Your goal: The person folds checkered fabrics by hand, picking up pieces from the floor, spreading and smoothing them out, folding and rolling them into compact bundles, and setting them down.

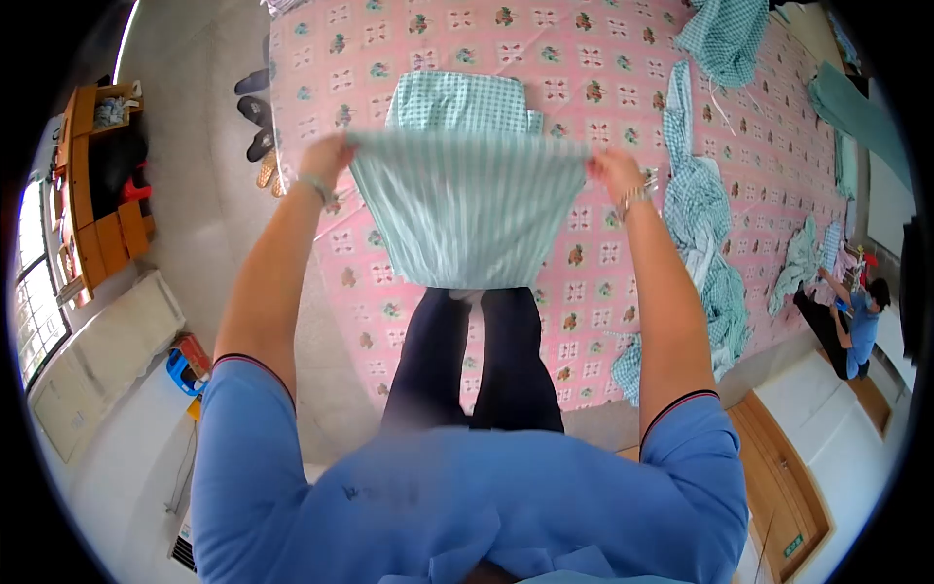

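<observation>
Between my two hands a green-and-white striped cloth (472, 209) is stretched by its top edge and hangs down in front of my legs. My left hand (328, 161) is closed on its left corner, and my right hand (615, 173) pinches the right corner. Both hands are slightly blurred. Just beyond the cloth lies a folded green checked cloth (457, 102), its near part hidden behind the striped one. Under everything spreads a pink sheet (574, 224) with a flower pattern.
Crumpled green checked cloths (699, 204) lie to the right, with another checked bundle (725, 39) at the far right. Dark slippers (255, 112) rest on the floor along the left edge. A wooden cabinet (97, 185) stands left. At far right another person (856, 321) handles cloth.
</observation>
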### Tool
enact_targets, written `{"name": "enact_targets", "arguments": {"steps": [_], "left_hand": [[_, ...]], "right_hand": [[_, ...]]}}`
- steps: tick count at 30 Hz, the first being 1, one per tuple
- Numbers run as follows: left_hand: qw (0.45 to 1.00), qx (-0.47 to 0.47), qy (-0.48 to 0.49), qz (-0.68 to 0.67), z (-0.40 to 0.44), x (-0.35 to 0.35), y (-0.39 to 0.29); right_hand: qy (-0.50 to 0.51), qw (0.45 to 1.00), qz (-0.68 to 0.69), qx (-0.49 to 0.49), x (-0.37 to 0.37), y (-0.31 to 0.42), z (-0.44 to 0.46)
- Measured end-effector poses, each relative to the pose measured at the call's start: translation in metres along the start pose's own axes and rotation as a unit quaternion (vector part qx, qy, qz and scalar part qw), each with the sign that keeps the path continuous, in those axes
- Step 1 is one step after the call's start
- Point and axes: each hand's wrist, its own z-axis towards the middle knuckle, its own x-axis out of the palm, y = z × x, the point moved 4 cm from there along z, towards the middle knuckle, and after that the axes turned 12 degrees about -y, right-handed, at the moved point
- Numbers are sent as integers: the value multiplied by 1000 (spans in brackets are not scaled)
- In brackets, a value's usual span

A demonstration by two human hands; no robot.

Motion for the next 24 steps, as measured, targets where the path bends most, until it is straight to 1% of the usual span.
{"name": "enact_targets", "arguments": {"steps": [1,2,3,4,5,6,7,8,9,10,11,12,13,14,15,17,18,20,21,22,23,24], "left_hand": [[999,51,-18,-9,26,17,-9],[994,101,-36,-15,50,34,-18],[991,113,-74,5,60,50,-18],[986,124,-112,27,74,58,-9],[986,115,-113,32,97,54,16],[978,150,-104,104,123,44,46],[963,182,-94,174,144,34,78],[964,172,-94,178,157,20,114],[959,123,-82,243,164,5,153],[947,75,-69,305,170,-6,184],[947,67,-68,305,173,-14,205],[945,0,-69,320,174,-23,231],[938,-66,-70,334,179,-31,254],[937,-73,-69,334,193,-36,274],[925,-100,-54,362,207,-43,294],[915,-23,-48,399,235,-48,330],[907,16,-47,418,247,-50,346],[904,5,-109,414,280,-48,370],[906,43,-107,408,286,-40,368],[885,20,-92,456,293,-35,366],[886,32,-139,442,300,-32,371],[884,47,-186,426,306,-28,375]], "right_hand": [[-23,998,58,-7,19,13,33],[-101,994,-19,-35,33,29,53],[-178,978,-97,-57,40,31,71],[-178,978,-102,-48,41,5,99],[-210,917,-280,-193,40,-17,125],[-225,804,-443,-327,43,-36,139],[-144,791,-555,-215,53,-58,139],[-116,796,-570,-168,57,-91,136],[-90,798,-583,-122,58,-129,135],[-58,811,-575,-92,57,-166,133],[-27,822,-566,-60,55,-202,133],[-24,819,-570,-55,50,-233,138],[-13,835,-549,-32,45,-264,142],[-4,850,-527,-8,43,-286,148],[-2,848,-530,-4,42,-304,158],[-54,912,-408,6,40,-334,173],[-54,910,-412,9,42,-345,183],[-73,954,-292,13,46,-352,211],[-73,952,-298,15,52,-349,219],[-63,969,-237,38,61,-348,225],[-54,981,-175,61,72,-345,226],[-54,981,-177,63,88,-339,223]]}}
